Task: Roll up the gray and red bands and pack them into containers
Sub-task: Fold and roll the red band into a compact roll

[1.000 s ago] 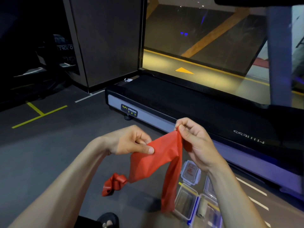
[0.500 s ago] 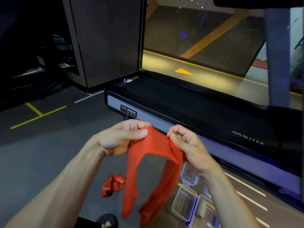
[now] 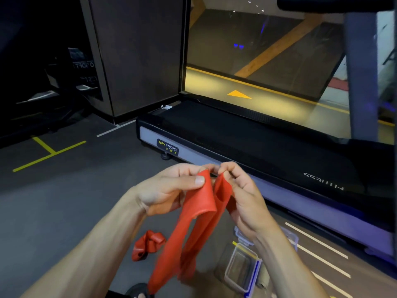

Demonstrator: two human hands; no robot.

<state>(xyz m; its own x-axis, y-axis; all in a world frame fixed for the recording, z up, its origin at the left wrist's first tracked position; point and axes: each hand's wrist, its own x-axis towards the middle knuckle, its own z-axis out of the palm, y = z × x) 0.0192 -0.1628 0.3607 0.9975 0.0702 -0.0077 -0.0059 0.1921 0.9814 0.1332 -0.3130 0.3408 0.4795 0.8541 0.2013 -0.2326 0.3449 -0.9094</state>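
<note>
Your left hand [image 3: 171, 190] and right hand [image 3: 242, 198] pinch the red band [image 3: 199, 211] folded at its top, ready to start rolling it for the container [image 3: 240, 269].

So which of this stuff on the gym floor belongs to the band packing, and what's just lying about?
Job:
- red band, pinched at the top by left hand and right hand
- second red band, crumpled on the floor
- clear containers

Lying about:
- treadmill
- yellow floor tape
</note>
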